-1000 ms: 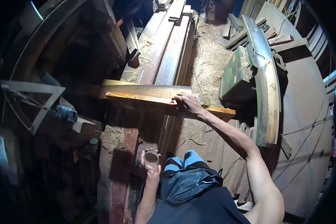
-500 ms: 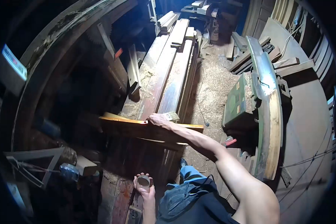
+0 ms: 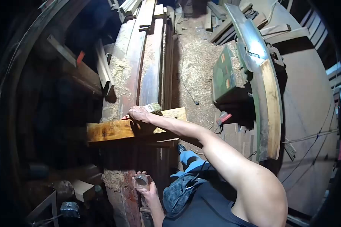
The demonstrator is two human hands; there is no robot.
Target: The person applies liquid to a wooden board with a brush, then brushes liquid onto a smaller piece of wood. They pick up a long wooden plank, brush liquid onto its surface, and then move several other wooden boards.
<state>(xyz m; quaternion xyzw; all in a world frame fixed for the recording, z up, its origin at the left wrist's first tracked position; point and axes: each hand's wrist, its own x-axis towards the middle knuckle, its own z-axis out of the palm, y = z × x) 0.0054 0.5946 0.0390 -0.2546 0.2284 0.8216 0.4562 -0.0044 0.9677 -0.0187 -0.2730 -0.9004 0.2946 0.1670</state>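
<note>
My right hand (image 3: 139, 114) is closed around a paintbrush (image 3: 154, 108), with the red handle end poking out to the left and the pale bristles pointing right. Below that hand lies a wooden board (image 3: 109, 131), set crosswise over the long beams. The left stretch of the board looks glossy and orange-brown, while its right end is paler yellow. The bristles overlap the board's far edge in this view. Lower down, my left hand (image 3: 150, 189) wraps around a small round cup (image 3: 142, 180), its open mouth facing up.
Long beams (image 3: 151, 75) strewn with sawdust run away from me. A green machine case (image 3: 224, 73) stands right of the sawdust-covered floor (image 3: 195, 56), beside a curved wooden piece (image 3: 271, 102). At lower left are a triangular frame (image 3: 45, 206) and a wood block (image 3: 82, 190).
The view has tilted down and shifted, so more of the board's upper face shows. My right hand still grips the brush over the board; my left still holds the cup.
</note>
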